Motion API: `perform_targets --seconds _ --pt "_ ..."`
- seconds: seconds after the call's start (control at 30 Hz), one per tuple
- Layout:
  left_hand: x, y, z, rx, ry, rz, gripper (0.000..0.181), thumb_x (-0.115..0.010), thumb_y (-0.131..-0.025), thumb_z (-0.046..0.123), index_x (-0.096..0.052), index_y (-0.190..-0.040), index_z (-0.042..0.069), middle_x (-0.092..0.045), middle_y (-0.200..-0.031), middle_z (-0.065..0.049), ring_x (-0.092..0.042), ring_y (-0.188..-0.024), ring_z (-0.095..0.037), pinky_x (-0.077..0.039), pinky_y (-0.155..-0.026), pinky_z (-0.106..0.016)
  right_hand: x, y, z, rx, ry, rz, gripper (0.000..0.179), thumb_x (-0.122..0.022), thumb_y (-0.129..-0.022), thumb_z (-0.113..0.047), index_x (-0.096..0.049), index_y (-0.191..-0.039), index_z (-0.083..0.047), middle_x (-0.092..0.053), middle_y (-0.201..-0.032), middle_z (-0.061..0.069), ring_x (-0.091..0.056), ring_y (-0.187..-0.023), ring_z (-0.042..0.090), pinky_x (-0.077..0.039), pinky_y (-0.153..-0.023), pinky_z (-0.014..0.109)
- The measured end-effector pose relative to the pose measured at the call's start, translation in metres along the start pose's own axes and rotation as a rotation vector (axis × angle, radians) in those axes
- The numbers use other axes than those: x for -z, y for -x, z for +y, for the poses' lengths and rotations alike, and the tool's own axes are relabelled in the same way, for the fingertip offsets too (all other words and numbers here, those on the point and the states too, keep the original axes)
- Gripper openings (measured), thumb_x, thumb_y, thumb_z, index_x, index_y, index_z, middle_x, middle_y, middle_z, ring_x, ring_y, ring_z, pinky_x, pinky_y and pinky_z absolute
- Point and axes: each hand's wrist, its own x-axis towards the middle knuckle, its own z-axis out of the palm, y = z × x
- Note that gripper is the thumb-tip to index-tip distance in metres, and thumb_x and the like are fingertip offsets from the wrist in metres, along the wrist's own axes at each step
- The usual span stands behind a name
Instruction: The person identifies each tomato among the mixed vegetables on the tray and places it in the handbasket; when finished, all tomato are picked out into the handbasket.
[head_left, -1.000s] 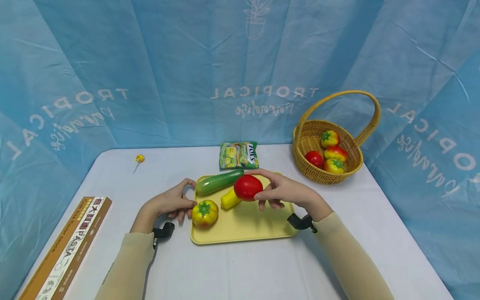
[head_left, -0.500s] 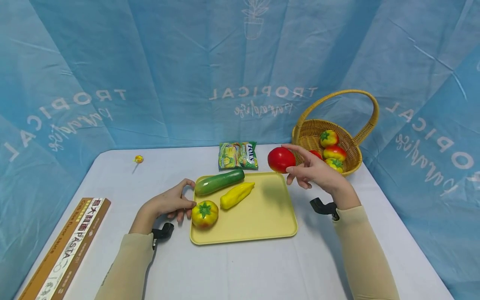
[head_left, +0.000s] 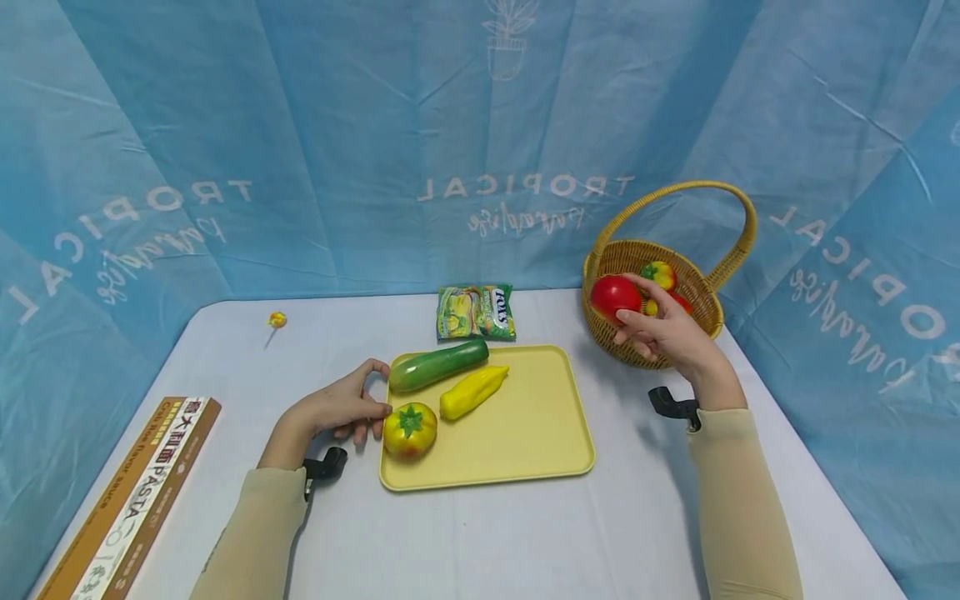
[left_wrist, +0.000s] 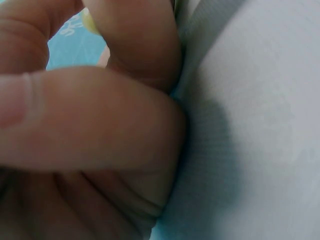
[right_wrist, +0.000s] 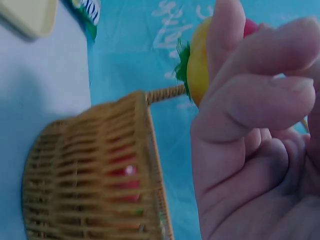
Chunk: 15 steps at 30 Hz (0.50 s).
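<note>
My right hand (head_left: 667, 329) holds a toy tomato (head_left: 615, 298) between thumb and fingers, over the near left rim of a wicker basket (head_left: 618, 348). In the head view the tomato shows its red side; the right wrist view reveals its yellow side (right_wrist: 199, 62) with green leaves. My left hand (head_left: 341, 408) rests at the left edge of a yellow tray (head_left: 525, 442), index finger and thumb apart and touching its rim. On the tray lie a green cucumber (head_left: 438, 365), a long yellow pepper (head_left: 474, 392) and a yellow-red toy tomato (head_left: 409, 431), close to the left thumb.
Inside the basket, partly hidden by my right hand, are more toy fruits (head_left: 658, 275). Behind the tray lies a green snack bag (head_left: 476, 312). A lollipop (head_left: 277, 320) is at the far left, and a long pasta box (head_left: 135, 492) at the left edge.
My right hand has carried the red toy tomato from above the tray, rightward and away from me, to the basket. The left hand has stayed at the tray's edge.
</note>
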Motion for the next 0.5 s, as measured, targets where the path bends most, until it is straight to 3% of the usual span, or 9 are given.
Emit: perform_targets --seconds 0.23,0.5 --pt "-0.001 0.0 -0.001 -0.004 0.003 -0.003 0.059 -0.068 -0.101 0.022 -0.028 -0.143 0.017 -0.073 -0.072 -0.007 -0.058 -0.044 -0.013 -0.038 -0.042 -0.022 0.015 -0.004 0.011 -0.061 -0.067 0.119 0.081 -0.071 -0.102 -0.034 -0.022 -0.166 -0.034 -0.08 -0.08 0.002 -0.058 -0.05 0.013 -0.047 -0.051 0.022" --pt "-0.001 0.0 0.0 -0.011 0.006 -0.004 0.059 -0.068 -0.101 0.023 -0.028 -0.143 0.017 -0.073 -0.072 -0.006 -0.059 -0.044 -0.013 -0.038 -0.042 -0.022 0.025 -0.006 0.014 -0.091 -0.069 0.227 0.084 -0.071 -0.102 -0.036 -0.018 -0.167 -0.032 -0.079 -0.079 -0.001 -0.057 -0.05 0.012 -0.048 -0.05 0.021"
